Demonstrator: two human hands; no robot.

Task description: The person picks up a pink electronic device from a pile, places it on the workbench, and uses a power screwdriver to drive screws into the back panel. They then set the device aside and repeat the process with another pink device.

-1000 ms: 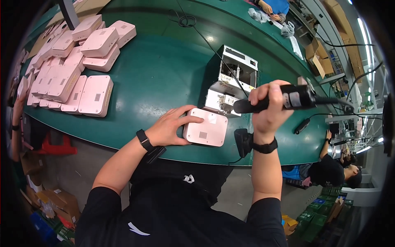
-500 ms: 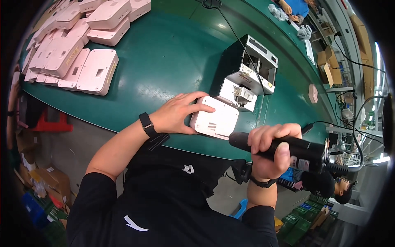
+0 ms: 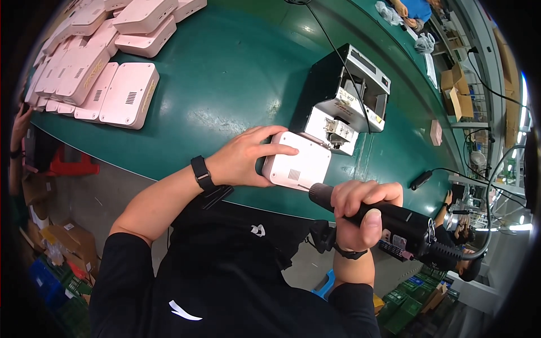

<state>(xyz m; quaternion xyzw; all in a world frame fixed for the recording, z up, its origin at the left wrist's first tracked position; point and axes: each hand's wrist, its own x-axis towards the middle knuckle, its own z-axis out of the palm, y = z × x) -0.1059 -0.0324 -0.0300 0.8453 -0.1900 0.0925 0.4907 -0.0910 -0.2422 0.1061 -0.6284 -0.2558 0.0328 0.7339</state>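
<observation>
A pale pink-white plastic casing (image 3: pixel 309 162) with a small vent grille lies on the green table in front of me. My left hand (image 3: pixel 241 158) grips its left side, thumb at the near edge and fingers over the top. In my right hand (image 3: pixel 360 213), fingers wrapped round it, is a black electric screwdriver (image 3: pixel 408 230). Its thin bit points left at the casing's near edge, beside the grille; whether the tip touches cannot be told. Just beyond the casing stands a black-and-white screw feeder (image 3: pixel 321 87).
Several similar casings (image 3: pixel 128 96) are piled at the far left. A dark cable (image 3: pixel 329 42) hangs across the screw feeder. At right lie a small black object (image 3: pixel 421 180) and a pinkish block (image 3: pixel 435 133). An open cardboard box (image 3: pixel 457 93) and another person's hands (image 3: pixel 414 21) are farther off.
The screwdriver's rear end has swung toward me and slightly left, so the tool slants more. Its bit stays by the casing's near edge. My left hand keeps its grip on the casing.
</observation>
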